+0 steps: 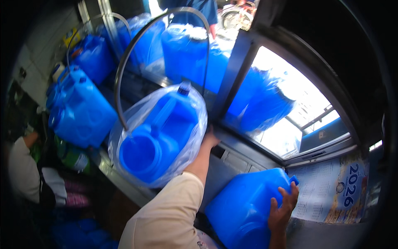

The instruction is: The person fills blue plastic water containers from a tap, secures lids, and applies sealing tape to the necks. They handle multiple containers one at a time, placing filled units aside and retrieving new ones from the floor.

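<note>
A blue plastic water jug (183, 116) in a clear plastic bag (199, 155) stands before me, its round mouth uncapped. The end of a curved metal filling pipe (122, 119) hangs at the mouth's rim. My left hand (212, 138) reaches along the bag's right side; its fingers are partly hidden, and I cannot tell whether they grip the bag. My right hand (282, 205) holds the edge of a second blue jug (245, 199) near its small blue tap. This jug is tilted and unbagged, its lower end cut off by the frame.
More blue jugs (84, 112) crowd the metal counter on the left. Several bagged jugs (183, 53) line the window, and a person in blue (202, 12) is outside. A metal window frame (238, 74) rises mid-right. A wall calendar (329, 190) hangs right. A cream sleeve (25, 171) shows at far left.
</note>
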`<state>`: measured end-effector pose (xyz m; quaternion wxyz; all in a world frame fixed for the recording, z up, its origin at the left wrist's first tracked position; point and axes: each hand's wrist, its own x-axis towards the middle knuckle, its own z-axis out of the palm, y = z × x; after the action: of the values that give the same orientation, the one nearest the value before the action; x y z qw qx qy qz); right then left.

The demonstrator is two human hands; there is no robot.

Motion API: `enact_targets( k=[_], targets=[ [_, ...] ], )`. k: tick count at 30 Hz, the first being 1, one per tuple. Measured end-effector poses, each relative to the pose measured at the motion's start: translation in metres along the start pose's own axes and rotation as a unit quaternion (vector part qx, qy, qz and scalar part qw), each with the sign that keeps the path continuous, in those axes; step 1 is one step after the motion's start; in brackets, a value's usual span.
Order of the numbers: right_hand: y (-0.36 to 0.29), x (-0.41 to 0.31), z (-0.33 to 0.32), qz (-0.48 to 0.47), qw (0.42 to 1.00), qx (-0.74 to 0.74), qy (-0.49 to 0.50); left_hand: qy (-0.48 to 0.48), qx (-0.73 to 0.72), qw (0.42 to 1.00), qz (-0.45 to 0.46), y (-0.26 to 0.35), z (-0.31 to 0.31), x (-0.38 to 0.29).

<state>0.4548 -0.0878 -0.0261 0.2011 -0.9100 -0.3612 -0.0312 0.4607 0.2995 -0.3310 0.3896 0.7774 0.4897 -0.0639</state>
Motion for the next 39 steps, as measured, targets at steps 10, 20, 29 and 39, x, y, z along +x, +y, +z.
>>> enact_targets(
  k=[10, 20, 29, 39],
  targets=[
    [0.004, 0.004, -0.004, 0.001, 1.000, 0.012, -0.019, 0.028, 0.053, 0.998, 0.006, 0.000, -0.002, -0.005],
    [0.000, 0.004, -0.004, 0.008, 1.000, 0.010, -0.023, 0.039, -0.017, 0.999, 0.015, 0.000, -0.001, -0.041],
    [0.015, 0.004, 0.001, -0.027, 0.999, -0.021, 0.002, -0.147, -0.072, 0.958, 0.236, -0.103, 0.059, -0.230],
    [0.025, 0.021, -0.001, -0.073, 0.994, -0.070, -0.029, -0.041, -0.130, 0.963, 0.232, -0.240, -0.070, -0.381]
  ],
)
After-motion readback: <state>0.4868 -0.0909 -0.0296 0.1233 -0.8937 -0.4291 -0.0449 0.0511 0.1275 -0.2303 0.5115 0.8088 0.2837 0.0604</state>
